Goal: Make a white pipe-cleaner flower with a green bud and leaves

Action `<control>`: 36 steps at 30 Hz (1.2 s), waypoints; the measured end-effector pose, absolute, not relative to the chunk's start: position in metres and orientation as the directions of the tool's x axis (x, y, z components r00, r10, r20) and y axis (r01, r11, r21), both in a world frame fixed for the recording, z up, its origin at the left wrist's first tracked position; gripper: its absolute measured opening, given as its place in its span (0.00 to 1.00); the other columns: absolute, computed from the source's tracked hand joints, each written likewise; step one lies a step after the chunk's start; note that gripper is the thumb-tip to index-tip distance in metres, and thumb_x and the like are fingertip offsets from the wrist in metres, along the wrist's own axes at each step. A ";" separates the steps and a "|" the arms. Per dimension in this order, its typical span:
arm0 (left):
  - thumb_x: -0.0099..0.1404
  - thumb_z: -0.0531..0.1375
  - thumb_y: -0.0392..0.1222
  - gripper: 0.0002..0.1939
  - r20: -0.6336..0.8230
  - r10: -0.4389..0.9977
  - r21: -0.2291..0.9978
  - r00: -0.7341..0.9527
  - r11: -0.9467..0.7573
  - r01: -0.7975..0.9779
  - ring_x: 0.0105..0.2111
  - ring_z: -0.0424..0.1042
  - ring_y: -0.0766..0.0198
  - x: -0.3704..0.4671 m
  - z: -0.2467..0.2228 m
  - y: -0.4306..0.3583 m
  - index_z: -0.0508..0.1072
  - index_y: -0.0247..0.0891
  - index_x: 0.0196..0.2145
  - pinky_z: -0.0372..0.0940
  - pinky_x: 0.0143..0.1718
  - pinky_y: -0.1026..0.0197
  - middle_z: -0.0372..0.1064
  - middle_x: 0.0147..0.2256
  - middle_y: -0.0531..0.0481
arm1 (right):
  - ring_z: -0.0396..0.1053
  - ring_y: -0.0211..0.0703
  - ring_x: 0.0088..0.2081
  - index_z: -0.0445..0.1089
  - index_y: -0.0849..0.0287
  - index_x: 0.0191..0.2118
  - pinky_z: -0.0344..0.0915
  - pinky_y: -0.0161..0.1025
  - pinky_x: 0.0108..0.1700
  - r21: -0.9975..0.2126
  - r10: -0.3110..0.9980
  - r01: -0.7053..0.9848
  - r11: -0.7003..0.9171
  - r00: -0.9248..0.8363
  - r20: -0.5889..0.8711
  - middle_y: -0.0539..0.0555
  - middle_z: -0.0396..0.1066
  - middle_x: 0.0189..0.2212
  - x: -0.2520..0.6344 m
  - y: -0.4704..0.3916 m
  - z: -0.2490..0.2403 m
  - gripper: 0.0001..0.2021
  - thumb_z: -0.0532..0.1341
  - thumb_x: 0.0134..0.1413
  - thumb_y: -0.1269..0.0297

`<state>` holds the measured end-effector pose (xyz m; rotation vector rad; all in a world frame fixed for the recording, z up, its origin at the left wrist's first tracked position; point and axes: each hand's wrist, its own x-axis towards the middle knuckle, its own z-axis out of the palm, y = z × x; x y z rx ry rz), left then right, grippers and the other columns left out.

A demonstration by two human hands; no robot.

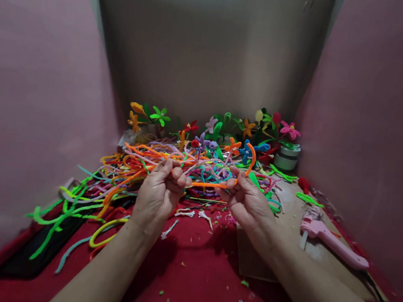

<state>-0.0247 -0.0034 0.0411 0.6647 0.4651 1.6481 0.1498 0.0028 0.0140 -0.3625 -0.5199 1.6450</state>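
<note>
An orange pipe cleaner (208, 185) stretches between my two hands above the red cloth. My left hand (163, 188) pinches one end, fingers closed around it. My right hand (249, 199) grips it farther along, and its free end curls upward above the fingers. Just behind both hands lies a tangled heap of pipe cleaners (207, 164) in orange, pink, blue and other colours. Short white bits of cord (186, 213) rest on the cloth below and between the hands.
A pink glue gun (332, 240) lies on a cardboard sheet (268, 263) at right, its cord trailing off. Pipe-cleaner flowers (248, 129) and a striped pot (286, 157) stand at the back. Green pipe cleaners (62, 210) overlap a black flat object (32, 252) at left. Pink walls flank both sides.
</note>
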 end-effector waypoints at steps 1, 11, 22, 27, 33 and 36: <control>0.63 0.53 0.32 0.09 0.178 0.977 0.629 -0.115 -0.203 -0.751 0.16 0.63 0.73 -0.026 0.041 -0.002 0.69 0.32 0.26 0.63 0.21 0.67 0.63 0.17 0.55 | 0.68 0.35 0.23 0.71 0.57 0.34 0.70 0.46 0.42 -0.518 0.989 -0.852 -0.081 -0.131 0.061 0.46 0.70 0.18 0.150 0.003 0.014 0.04 0.61 0.51 0.70; 0.63 0.53 0.29 0.09 0.005 0.988 0.577 -0.155 -0.130 -0.807 0.25 0.72 0.70 -0.013 0.035 -0.003 0.72 0.34 0.29 0.70 0.32 0.62 0.71 0.25 0.51 | 0.71 0.43 0.36 0.73 0.61 0.36 0.68 0.46 0.42 -0.638 0.933 -0.740 -0.214 -0.349 0.093 0.54 0.74 0.33 0.137 -0.013 0.006 0.11 0.66 0.42 0.70; 0.51 0.64 0.31 0.03 0.091 0.983 0.655 -0.160 -0.180 -0.734 0.22 0.67 0.72 -0.025 0.029 0.003 0.74 0.34 0.26 0.66 0.26 0.68 0.70 0.23 0.53 | 0.68 0.36 0.23 0.72 0.62 0.26 0.67 0.33 0.25 -0.674 0.986 -0.733 -0.093 -0.164 0.042 0.53 0.71 0.20 0.143 0.001 0.003 0.04 0.62 0.47 0.67; 0.50 0.64 0.29 0.04 0.137 0.980 0.693 -0.147 -0.201 -0.692 0.21 0.66 0.73 -0.026 0.032 0.002 0.74 0.32 0.26 0.63 0.23 0.70 0.68 0.22 0.53 | 0.67 0.34 0.21 0.72 0.63 0.27 0.67 0.30 0.22 -0.657 0.996 -0.752 -0.057 -0.086 0.012 0.51 0.70 0.19 0.146 0.004 0.004 0.02 0.63 0.46 0.71; 0.48 0.64 0.31 0.05 0.323 0.916 0.786 -0.238 -0.399 -0.471 0.21 0.66 0.72 -0.021 0.037 -0.008 0.74 0.34 0.27 0.62 0.24 0.70 0.68 0.21 0.54 | 0.66 0.33 0.21 0.71 0.62 0.27 0.66 0.29 0.22 -0.610 0.998 -0.790 -0.059 -0.047 -0.036 0.50 0.70 0.19 0.152 0.009 0.008 0.03 0.61 0.47 0.74; 0.47 0.64 0.30 0.06 0.387 0.882 0.808 -0.269 -0.465 -0.362 0.21 0.66 0.72 -0.017 0.041 -0.013 0.74 0.35 0.26 0.62 0.25 0.70 0.68 0.21 0.55 | 0.67 0.33 0.21 0.71 0.62 0.28 0.66 0.29 0.23 -0.605 0.998 -0.794 -0.061 -0.034 -0.056 0.50 0.69 0.20 0.153 0.010 0.009 0.00 0.63 0.47 0.72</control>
